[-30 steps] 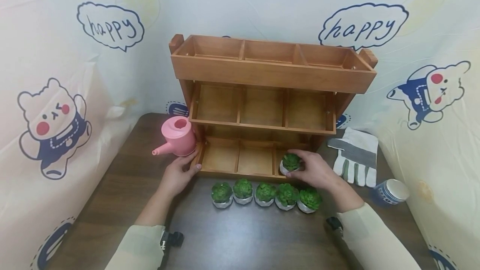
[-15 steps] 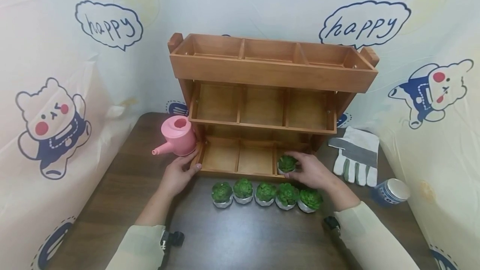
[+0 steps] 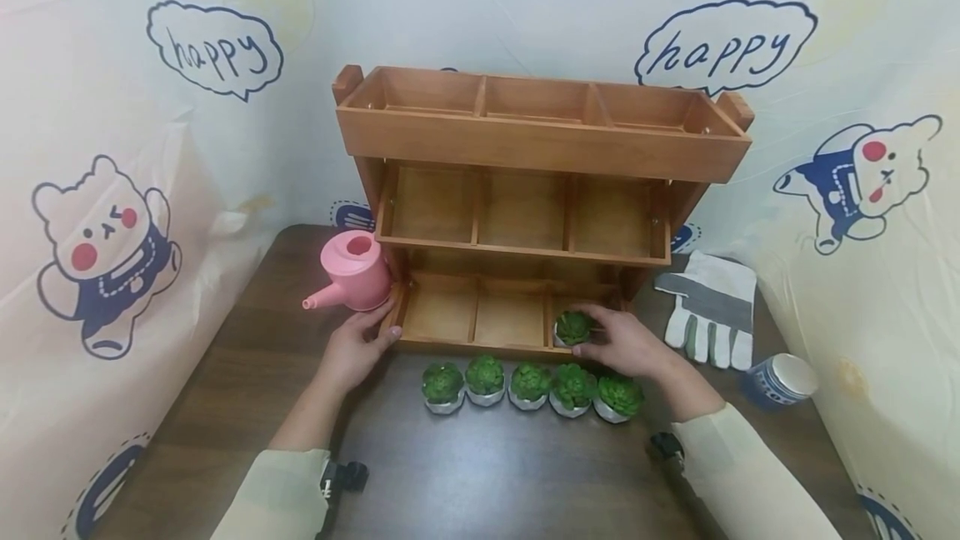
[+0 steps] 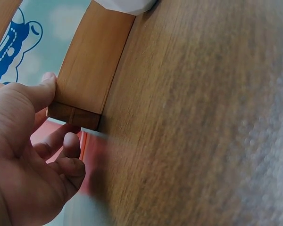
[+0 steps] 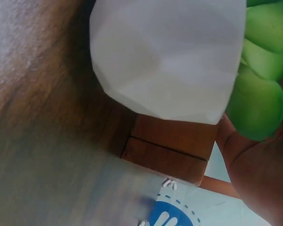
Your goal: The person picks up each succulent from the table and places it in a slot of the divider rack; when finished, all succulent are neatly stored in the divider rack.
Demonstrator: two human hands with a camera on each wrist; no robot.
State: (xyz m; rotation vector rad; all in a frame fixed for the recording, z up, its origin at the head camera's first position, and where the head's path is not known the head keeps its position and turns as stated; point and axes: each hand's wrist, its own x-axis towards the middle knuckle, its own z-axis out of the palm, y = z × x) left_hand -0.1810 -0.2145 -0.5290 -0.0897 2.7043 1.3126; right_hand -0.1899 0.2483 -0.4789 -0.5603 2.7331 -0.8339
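My right hand [image 3: 626,342] has its fingers curled round a small potted succulent [image 3: 573,328], which sits in the right compartment of the lowest tier of the wooden three-tier rack [image 3: 536,215]; I cannot tell whether its white pot rests on the floor of the compartment. The plant lies just left of my palm, toward the rack's middle, upright. In the right wrist view the faceted white pot [image 5: 174,61] fills the frame above the rack's wooden edge. My left hand [image 3: 352,350] braces the rack's near left corner, thumb pressed on the wood, other fingers loosely curled, holding nothing, just beside the pink watering can [image 3: 352,272]. Five more succulents [image 3: 529,388] stand in a row just in front of the rack.
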